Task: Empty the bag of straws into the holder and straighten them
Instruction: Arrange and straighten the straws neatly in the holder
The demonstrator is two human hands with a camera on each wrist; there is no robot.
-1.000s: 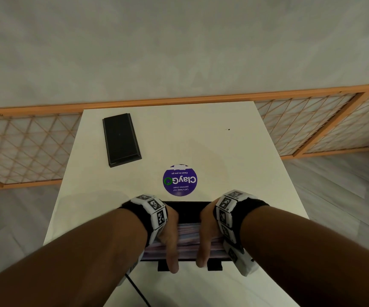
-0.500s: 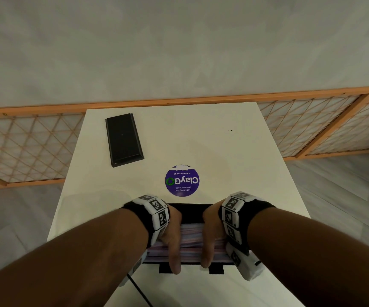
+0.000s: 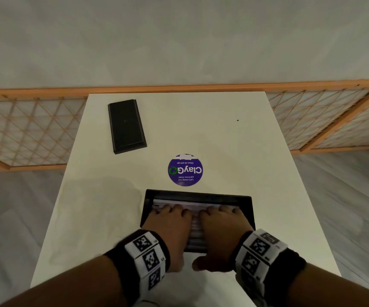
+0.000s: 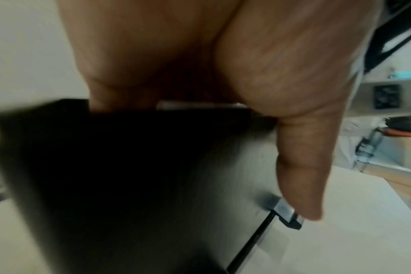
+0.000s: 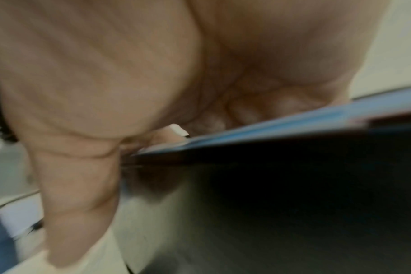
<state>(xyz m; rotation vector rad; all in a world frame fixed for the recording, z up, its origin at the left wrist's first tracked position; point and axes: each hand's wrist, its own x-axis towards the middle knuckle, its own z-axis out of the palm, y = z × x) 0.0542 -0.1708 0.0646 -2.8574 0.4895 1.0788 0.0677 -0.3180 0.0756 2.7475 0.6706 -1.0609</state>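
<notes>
In the lower centre of the head view, I had both hands laid over the straws (image 3: 193,227) inside the black holder (image 3: 244,201), which sat on the white table (image 3: 223,134) just below the round purple sticker (image 3: 185,170). To my judgement the step in hand was the straightening: it would go best with light, even downward pressure and a gentle sweep along the straws' length, so they settle parallel without any riding up over the holder's walls or buckling.

At lower left of centre, my left hand (image 3: 168,227) lay flat, fingers stretched out over the straws and gripping nothing, while its thumb (image 4: 300,181) hung down the holder's outer front face toward a small metal foot (image 4: 286,213).

Just right of it, my right hand (image 3: 220,229) lay likewise spread on the straws, fingers extended toward the far wall, thumb (image 5: 78,204) draped over the near edge; the wrist view was blurred, but no curl around anything showed.

In the upper left of the table lay a flat black lid-like piece (image 3: 126,125), well apart from the work. I could not make out the bag with certainty.
</notes>
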